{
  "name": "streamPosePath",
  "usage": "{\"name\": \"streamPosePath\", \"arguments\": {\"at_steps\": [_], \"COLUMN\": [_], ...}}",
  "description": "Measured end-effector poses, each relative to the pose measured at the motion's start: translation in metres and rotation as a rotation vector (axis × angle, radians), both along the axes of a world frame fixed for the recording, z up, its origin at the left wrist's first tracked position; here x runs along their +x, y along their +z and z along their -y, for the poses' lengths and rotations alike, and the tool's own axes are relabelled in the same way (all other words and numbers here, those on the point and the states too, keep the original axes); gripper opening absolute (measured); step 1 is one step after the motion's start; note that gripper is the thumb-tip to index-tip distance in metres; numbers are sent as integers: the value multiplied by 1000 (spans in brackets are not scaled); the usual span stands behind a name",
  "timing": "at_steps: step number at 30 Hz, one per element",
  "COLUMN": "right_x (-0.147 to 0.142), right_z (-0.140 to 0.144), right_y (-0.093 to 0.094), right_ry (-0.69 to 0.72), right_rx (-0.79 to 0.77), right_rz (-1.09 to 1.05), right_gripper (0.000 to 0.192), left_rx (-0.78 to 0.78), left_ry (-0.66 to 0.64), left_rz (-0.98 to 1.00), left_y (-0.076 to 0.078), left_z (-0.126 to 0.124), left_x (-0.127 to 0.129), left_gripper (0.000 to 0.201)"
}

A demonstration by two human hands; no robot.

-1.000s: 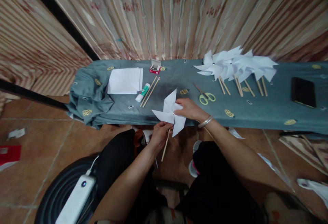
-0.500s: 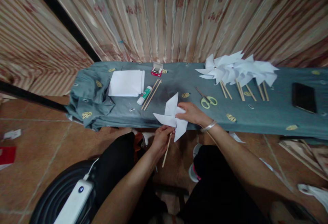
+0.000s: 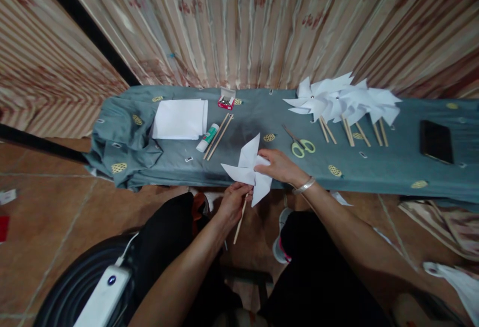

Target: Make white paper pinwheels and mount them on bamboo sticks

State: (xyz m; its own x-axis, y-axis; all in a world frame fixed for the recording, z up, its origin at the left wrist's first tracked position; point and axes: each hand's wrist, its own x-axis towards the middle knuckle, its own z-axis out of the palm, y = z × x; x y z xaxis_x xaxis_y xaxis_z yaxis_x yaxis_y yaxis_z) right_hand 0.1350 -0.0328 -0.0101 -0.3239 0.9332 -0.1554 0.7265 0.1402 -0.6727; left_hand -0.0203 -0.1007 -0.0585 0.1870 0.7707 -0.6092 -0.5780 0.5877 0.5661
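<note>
My left hand (image 3: 232,201) pinches the wooden stick (image 3: 240,219), long axis running down off the bench's near edge; my right hand (image 3: 277,166) grips the paper pinwheel (image 3: 247,169) at its hub, directly above the stick's top. Versus a second ago: both grips unchanged, pinwheel barely shifted along the bench (image 3: 374,167).

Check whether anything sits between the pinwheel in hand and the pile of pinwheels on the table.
The green scissors lie on the cloth between the held pinwheel and the finished pile. Both the left hand and right hand already grip it.
</note>
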Motion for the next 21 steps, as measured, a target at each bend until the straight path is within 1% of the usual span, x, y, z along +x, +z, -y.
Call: {"name": "streamPosePath", "arguments": {"at_steps": [4, 8, 15, 21], "right_x": [0, 1, 5, 7], "right_z": [1, 0, 0, 1], "right_y": [0, 1, -2, -1], "right_ry": [4, 6, 13, 11], "right_rx": [24, 8, -12, -14], "right_rz": [3, 13, -51, -46], "right_gripper": [15, 18, 23, 25], "left_rx": [3, -8, -46, -53], "left_ry": [16, 13, 4, 6], "left_rz": [12, 26, 49, 63], "left_y": [1, 3, 3, 3], "left_z": [1, 1, 1, 1], "left_x": [1, 2, 3, 2], "left_gripper": [24, 26, 19, 17]}}
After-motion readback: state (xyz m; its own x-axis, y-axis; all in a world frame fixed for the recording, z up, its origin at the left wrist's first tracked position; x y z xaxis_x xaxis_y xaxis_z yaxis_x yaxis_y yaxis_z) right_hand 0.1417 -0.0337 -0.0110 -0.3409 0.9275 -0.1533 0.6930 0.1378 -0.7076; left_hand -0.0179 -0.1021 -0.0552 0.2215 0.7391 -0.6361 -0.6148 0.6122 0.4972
